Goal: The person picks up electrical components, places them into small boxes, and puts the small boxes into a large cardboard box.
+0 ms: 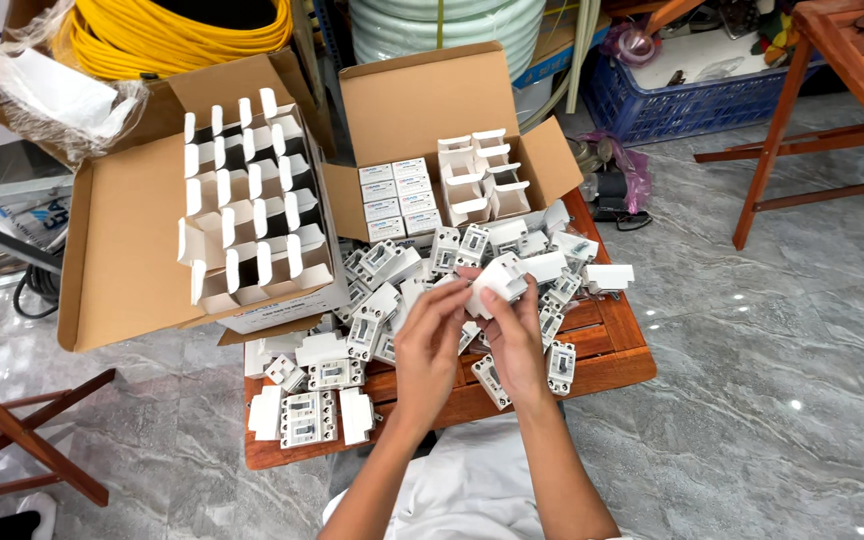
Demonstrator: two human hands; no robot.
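Above the table's [612, 365] middle, our left hand [428, 350] and right hand [514, 335] together pinch a small white box [498, 280], breakers [372, 330] heaped beneath, open cartons [112, 250] at its far edge.

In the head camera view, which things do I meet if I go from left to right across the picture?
Yellow cable coil → big open carton of empty white boxes → left hand → small white box held by both hands → right hand → blue crate → wooden stand.
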